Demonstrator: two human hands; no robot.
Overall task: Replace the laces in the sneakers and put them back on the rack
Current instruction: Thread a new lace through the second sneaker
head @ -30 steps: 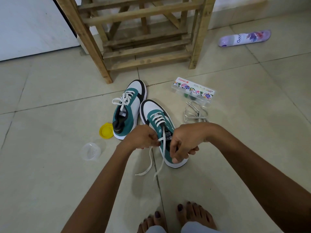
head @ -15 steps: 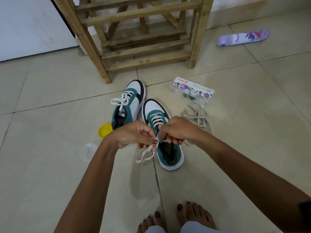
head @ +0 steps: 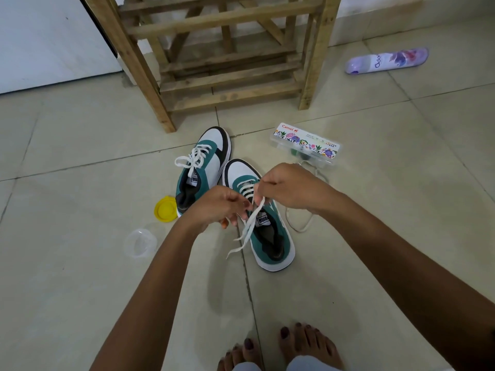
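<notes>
Tying stage on 2nd shoe, I'd say; next needs a loop crossed & pulled snug. L hand (head: pixel 217 207) and R hand (head: pixel 288 187) both pinch the lace (head: pixel 250 223) above the shoe (head: pixel 267 236), ends dangling. Tied shoe (head: pixel 206 162) just beyond L hand; rack (head: pixel 222 49) further off.

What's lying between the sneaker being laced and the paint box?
In the head view, a loose off-white lace sprawls on the tile between the near sneaker and the paint box, partly hidden by the right hand.
</notes>
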